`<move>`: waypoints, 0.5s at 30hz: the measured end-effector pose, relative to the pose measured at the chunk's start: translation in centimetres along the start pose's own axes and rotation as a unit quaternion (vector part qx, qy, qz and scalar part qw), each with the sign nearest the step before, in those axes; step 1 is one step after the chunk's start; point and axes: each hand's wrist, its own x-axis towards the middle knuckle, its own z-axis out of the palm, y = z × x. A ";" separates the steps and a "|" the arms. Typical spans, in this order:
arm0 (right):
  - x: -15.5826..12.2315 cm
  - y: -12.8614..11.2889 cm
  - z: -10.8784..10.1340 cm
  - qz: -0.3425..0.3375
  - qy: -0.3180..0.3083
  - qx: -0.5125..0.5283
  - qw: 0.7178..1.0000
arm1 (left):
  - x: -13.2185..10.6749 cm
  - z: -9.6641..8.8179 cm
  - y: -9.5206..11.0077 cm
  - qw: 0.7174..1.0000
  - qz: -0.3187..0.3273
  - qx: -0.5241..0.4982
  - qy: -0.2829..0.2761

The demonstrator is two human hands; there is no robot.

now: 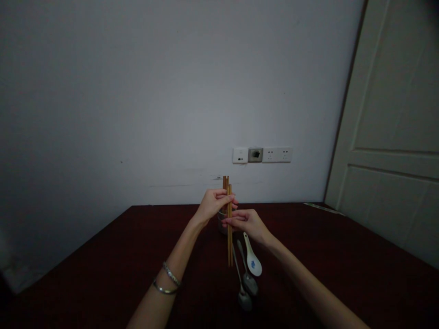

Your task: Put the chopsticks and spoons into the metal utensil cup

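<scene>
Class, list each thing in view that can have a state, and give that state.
Front chopsticks: held upright
Left hand: closed on them, near the top
Right hand: pinching them lower down
Glass: upright, partly hidden
Rear chopsticks: upright, seemingly in the glass
White spoon: lying on the table
Two metal spoons: lying side by side
Bracelets: worn on the left wrist
Sockets: nothing plugged in
Door: cannot tell whether shut

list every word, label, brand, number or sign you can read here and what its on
No readable text anywhere.
White spoon: a small blue mark, too small to make out.
Wall plates: any lettering is too small to read.
Chopsticks: none legible.
</scene>
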 end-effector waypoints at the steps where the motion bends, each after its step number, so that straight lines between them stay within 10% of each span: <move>1: 0.0 -0.2 -0.1 0.000 0.000 -0.003 1.000 | 0.0 0.0 0.1 1.000 -0.004 -0.010 0.006; 15: 10.7 -5.3 -5.7 -0.128 0.155 0.001 0.980 | 1.8 -5.4 -2.1 0.981 -0.057 -0.060 0.178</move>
